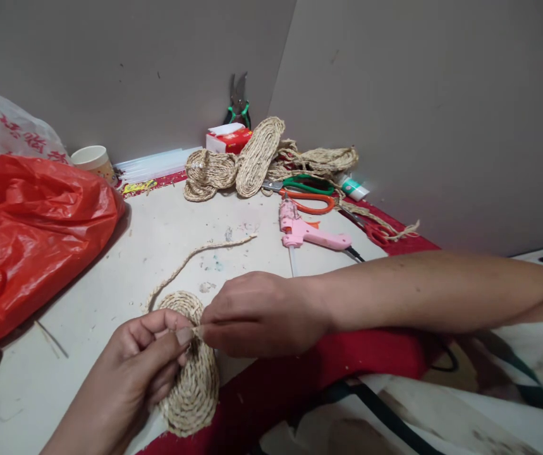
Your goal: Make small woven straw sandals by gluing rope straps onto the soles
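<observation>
A flat oval mat of coiled straw braid lies near the table's front edge. My left hand grips its left side, thumb pressed on the braid. From the right, my right hand pinches the same spot on the mat's rim, fingers closed. A loose tail of the braid runs from the mat's top away toward the table's middle.
A pink glue gun lies behind my right hand. Farther back are orange and green scissors, several woven straw pieces, a red tissue box, pliers and a paper cup. A red plastic bag fills the left.
</observation>
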Motion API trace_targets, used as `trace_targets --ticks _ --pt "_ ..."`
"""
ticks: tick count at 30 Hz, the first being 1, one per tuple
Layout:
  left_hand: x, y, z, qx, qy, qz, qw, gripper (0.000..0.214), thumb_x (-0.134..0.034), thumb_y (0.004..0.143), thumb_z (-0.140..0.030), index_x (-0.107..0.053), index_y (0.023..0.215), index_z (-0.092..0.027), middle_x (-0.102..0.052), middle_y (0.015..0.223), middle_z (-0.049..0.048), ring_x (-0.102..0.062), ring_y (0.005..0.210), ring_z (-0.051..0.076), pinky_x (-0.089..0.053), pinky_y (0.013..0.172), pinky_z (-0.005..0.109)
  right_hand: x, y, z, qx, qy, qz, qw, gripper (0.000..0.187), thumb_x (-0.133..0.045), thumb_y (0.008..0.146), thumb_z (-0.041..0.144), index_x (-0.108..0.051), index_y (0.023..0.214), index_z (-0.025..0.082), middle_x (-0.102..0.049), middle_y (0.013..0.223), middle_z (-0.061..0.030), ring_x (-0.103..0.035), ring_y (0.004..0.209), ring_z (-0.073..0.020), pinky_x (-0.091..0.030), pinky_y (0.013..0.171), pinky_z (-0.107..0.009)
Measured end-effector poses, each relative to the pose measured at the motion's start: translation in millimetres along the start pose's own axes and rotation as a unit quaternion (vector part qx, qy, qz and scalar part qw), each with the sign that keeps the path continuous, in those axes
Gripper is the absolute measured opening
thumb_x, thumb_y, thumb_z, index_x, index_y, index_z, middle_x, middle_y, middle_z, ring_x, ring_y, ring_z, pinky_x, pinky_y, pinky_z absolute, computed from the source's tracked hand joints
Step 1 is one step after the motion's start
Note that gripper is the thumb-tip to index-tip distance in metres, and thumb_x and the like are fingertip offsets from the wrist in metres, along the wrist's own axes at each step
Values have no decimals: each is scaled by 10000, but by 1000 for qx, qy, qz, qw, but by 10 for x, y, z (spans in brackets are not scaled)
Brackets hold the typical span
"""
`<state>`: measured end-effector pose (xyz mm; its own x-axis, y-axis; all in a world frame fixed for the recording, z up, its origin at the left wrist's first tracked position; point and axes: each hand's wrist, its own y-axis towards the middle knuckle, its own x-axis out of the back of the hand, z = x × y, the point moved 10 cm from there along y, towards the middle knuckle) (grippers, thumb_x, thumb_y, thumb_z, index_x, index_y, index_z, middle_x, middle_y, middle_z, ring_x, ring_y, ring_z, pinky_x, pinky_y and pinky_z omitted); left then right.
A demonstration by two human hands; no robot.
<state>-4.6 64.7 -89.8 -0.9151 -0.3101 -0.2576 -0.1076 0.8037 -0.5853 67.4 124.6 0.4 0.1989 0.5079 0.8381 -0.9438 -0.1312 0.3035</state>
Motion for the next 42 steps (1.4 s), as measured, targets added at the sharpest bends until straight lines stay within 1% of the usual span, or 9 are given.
trace_targets --ticks 10,17,20,23,25,28,32,38,42 --pt "-106 -71 64 63 -40 69 995 183 -657 812 -325 -632 761 -152 -316 567 -60 -141 457 32 -118 395 183 -59 77 230 134 -27 15 991 385 -322 941 272 -636 777 119 -660 693 -86 -567 608 -119 -450 625 -244" --pt "-140 -72 41 67 -36 90 993 212 -640 827 -335 -603 728 -151 -340 571 -61 -163 455 30 -151 397 186 10 57 194 118 -29 -13 992 347 -348 943 241 -626 780 111 -667 703 -79 -591 623 -118 -466 636 -235" --pt "-99 -80 -34 36 19 52 998 231 -629 833 -393 -611 778 -169 -444 588 -50 -198 427 21 -175 379 173 67 33 151 94 0 -37 995 265 -387 942 212 -614 843 115 -685 778 -67 -614 704 -101 -483 689 -211" --pt "5 -121 -252 -68 126 -28 989 289 -671 794 -421 -609 1010 -239 -610 730 -14 -453 506 59 -354 441 162 213 8 56 43 31 -120 991 145 -480 887 157 -610 837 120 -674 757 -39 -594 693 -76 -475 672 -183" --pt "34 -210 -487 -182 244 -85 949 341 -699 772 -396 -588 1069 -270 -653 813 -2 -587 659 117 -455 532 188 292 -11 -62 -17 83 -170 982 102 -528 845 137 -619 806 113 -651 697 -23 -558 621 -59 -458 606 -162" --pt "-126 -440 -781 -363 428 -131 817 216 -652 822 -305 -594 1028 -278 -667 905 -6 -634 756 131 -500 615 204 213 -3 -233 -109 230 -153 955 113 -567 825 179 -627 788 91 -615 650 -17 -524 567 -51 -450 548 -157" --pt "-371 -616 -788 -476 552 -104 677 193 -568 881 -184 -570 1069 -229 -648 942 14 -623 796 107 -500 700 194 58 -21 -366 -204 368 -120 899 136 -587 798 202 -614 770 71 -550 612 3 -475 541 -42 -420 513 -158" --pt "-370 -697 -628 -529 633 -102 556 335 -567 872 -138 -533 1205 -112 -623 1093 127 -598 1025 177 -506 844 259 -15 -28 -402 -221 400 -116 882 172 -597 789 225 -627 792 55 -549 625 -3 -472 553 -44 -418 530 -172" --pt "-312 -665 -550 -523 638 -84 559 399 -591 844 -122 -521 1235 -87 -617 1126 153 -585 1070 195 -511 852 263 -6 -41 -379 -206 367 -104 901 237 -591 799 255 -651 857 33 -593 658 -36 -513 573 -63 -462 550 -192"
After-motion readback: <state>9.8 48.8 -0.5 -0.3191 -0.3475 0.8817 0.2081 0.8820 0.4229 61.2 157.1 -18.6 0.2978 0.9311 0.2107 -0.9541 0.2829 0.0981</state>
